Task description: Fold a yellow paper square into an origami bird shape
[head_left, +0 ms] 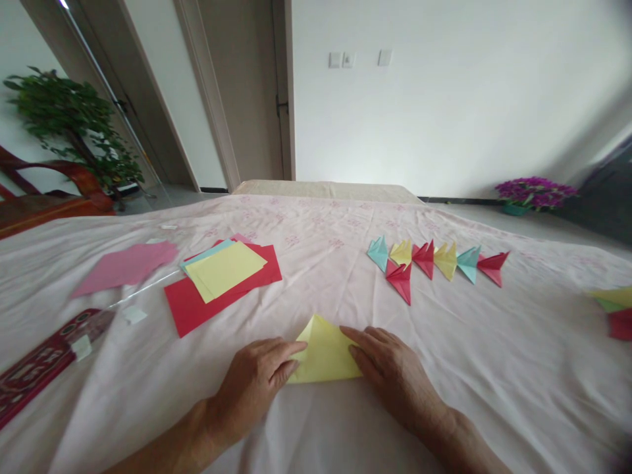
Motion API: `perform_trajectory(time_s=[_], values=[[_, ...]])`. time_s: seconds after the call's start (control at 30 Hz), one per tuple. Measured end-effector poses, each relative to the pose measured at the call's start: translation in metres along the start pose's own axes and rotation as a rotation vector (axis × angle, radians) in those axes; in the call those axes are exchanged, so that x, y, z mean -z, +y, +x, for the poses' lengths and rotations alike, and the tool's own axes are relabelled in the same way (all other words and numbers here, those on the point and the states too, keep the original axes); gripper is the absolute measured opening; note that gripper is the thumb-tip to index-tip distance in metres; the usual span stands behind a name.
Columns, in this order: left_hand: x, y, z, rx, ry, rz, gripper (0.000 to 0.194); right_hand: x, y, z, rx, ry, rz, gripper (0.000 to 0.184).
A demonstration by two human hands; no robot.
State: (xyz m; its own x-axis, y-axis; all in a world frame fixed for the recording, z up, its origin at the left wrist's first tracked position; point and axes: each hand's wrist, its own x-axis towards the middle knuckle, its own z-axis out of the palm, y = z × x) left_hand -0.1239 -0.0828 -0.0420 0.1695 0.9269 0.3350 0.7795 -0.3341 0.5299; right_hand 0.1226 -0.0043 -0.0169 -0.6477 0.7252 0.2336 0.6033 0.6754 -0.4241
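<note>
A yellow sheet of paper (pixel 326 355), partly folded to a peak at its far side, lies on the cloth in front of me. My left hand (pixel 254 375) pinches its left edge between thumb and forefinger. At the opposite edge, my right hand (pixel 392 368) has its thumb and forefinger on the paper, the other fingers curled. Several pointed folded paper pieces in blue, yellow and red stand in a row beyond my right hand, with one red folded piece (pixel 401 282) nearer to me. Beyond my left hand are flat sheets, yellow ones (pixel 224 270) lying over red paper (pixel 187 306).
Pink paper (pixel 126 266) and a dark red package (pixel 34 368) lie on the left of the pale tablecloth (pixel 326 434). More coloured paper (pixel 619 322) sits at the right edge. Behind are a wooden chair (pixel 74 181), a green plant and purple flowers (pixel 536 193).
</note>
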Motion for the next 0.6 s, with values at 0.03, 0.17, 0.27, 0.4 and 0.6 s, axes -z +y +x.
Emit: perform_trajectory(time_s=[0.03,0.17,0.27,0.4,0.6], values=[[0.0,-0.001,-0.001,-0.008,0.007,-0.012,0.037,-0.002,0.001,0.0,0.004,0.027,0.0,0.033],[0.003,0.0,-0.006,-0.043,0.012,-0.054,0.069,-0.006,0.006,-0.007,0.149,0.169,-0.011,0.04],[0.009,0.003,-0.006,-0.146,0.03,-0.06,0.073,0.002,0.007,-0.013,0.308,0.246,0.023,0.054],[0.017,0.012,0.001,-0.37,0.108,0.079,0.042,0.013,0.004,-0.016,0.436,0.2,-0.018,0.048],[0.013,0.025,-0.002,-0.413,-0.06,0.222,0.019,0.013,-0.005,-0.028,0.366,0.001,-0.057,0.016]])
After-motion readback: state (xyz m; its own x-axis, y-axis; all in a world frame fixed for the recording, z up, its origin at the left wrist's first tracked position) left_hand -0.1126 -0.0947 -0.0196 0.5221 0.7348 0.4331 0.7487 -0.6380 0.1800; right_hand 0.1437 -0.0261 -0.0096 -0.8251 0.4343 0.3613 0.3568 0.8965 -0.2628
